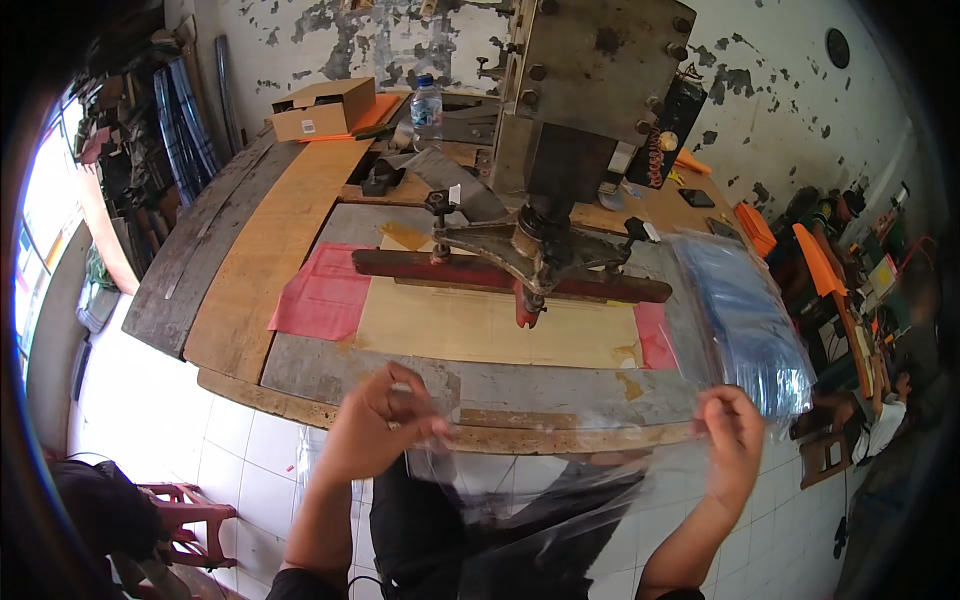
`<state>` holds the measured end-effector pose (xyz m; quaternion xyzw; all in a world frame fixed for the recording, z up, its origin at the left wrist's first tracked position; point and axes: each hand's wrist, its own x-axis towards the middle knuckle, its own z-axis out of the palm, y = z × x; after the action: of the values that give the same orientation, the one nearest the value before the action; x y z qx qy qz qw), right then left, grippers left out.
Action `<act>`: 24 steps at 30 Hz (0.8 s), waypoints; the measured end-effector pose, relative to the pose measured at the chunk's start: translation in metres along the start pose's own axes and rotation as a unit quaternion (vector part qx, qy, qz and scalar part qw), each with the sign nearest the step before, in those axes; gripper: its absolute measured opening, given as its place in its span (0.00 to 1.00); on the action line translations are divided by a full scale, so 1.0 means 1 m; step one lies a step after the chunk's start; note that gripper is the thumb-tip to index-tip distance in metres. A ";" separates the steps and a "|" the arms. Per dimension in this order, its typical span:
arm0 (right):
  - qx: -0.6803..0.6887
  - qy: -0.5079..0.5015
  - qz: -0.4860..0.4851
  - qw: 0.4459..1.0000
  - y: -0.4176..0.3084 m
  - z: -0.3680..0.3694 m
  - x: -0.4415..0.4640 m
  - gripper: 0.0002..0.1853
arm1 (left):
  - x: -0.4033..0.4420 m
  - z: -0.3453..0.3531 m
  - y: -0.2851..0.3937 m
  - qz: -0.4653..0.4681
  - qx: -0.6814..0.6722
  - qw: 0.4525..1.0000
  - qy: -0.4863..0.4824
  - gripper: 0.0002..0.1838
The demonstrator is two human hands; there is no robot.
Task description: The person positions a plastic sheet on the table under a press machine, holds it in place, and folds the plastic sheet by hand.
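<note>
A clear plastic sheet (560,480) hangs between my two hands, above my lap and in front of the table's front edge. My left hand (385,425) is closed, thumb and fingers pinched on the sheet's left side. On the other side my right hand (730,435) has its fingers curled round the sheet's right end. Beyond my hands stands a press machine (540,250), its long red-brown bar (460,268) over a cream sheet (420,320) on the table. Pink sheets (320,295) show at both ends of the cream one.
A stack of clear plastic sheets (745,320) lies on the table at right. A cardboard box (322,110) and a water bottle (427,105) stand at the back left. A red stool (190,520) is on the floor at left. Other people (835,220) sit at far right.
</note>
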<state>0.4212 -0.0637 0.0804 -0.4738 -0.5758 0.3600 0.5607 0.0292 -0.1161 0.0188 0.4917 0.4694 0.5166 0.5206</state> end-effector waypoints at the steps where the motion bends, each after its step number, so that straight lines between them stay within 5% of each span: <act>1: -0.011 -0.013 0.036 0.999 0.012 0.005 0.005 0.14 | 0.007 -0.002 0.010 -0.012 0.041 0.999 0.032 0.23; 11: 0.005 -0.088 0.112 0.990 0.137 0.043 0.053 0.14 | 0.052 -0.020 -0.031 0.023 0.097 0.992 0.083 0.33; 16: 0.002 -0.078 0.090 0.993 0.134 0.050 0.043 0.14 | 0.049 -0.015 -0.044 0.026 0.013 0.992 0.125 0.33; 24: 0.037 -0.079 0.040 0.995 0.135 0.046 0.038 0.14 | 0.049 -0.012 -0.043 0.025 0.061 0.988 0.142 0.27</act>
<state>0.3984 0.0174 -0.0410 -0.4460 -0.5849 0.4394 0.5156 0.0217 -0.0658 -0.0245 0.4560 0.5569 0.5640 0.4046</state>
